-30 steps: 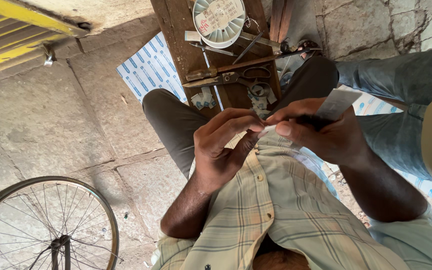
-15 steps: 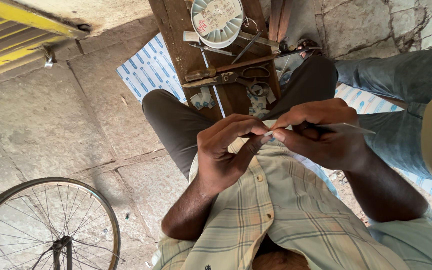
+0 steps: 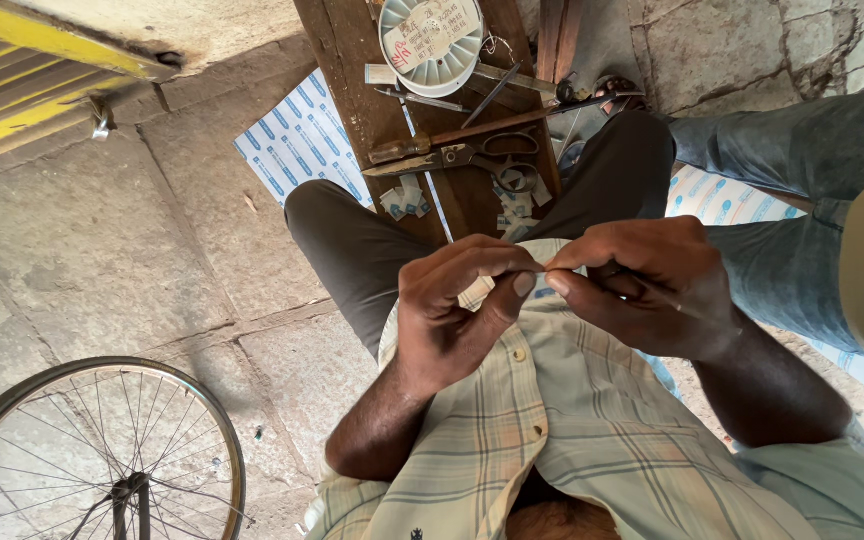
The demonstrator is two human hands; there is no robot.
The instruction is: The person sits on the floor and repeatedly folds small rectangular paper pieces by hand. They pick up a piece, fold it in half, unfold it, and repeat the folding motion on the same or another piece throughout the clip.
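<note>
Both hands meet in front of my checked shirt (image 3: 572, 420), above my lap. My left hand (image 3: 457, 305) pinches a thin pale strip (image 3: 540, 268) between thumb and fingers. My right hand (image 3: 647, 285) pinches the same strip from the other side, so the fingertips touch. A thin dark sliver (image 3: 677, 303) lies across my right fingers; what it is I cannot tell. Most of the strip is hidden by the fingers. My dark trousers (image 3: 352, 250) stretch away under the hands.
A wooden board (image 3: 352, 80) between my knees carries scissors (image 3: 472, 155), a wooden-handled tool (image 3: 422, 145), a round white compartment box (image 3: 432, 35) and small pale scraps (image 3: 402, 200). A bicycle wheel (image 3: 202, 420) stands lower left. Another person's leg in jeans (image 3: 802, 150) is at right.
The long pale strip that stuck out past my right hand is now drawn in and mostly hidden. Both hands have closed together at the fingertips and sit slightly lower.
</note>
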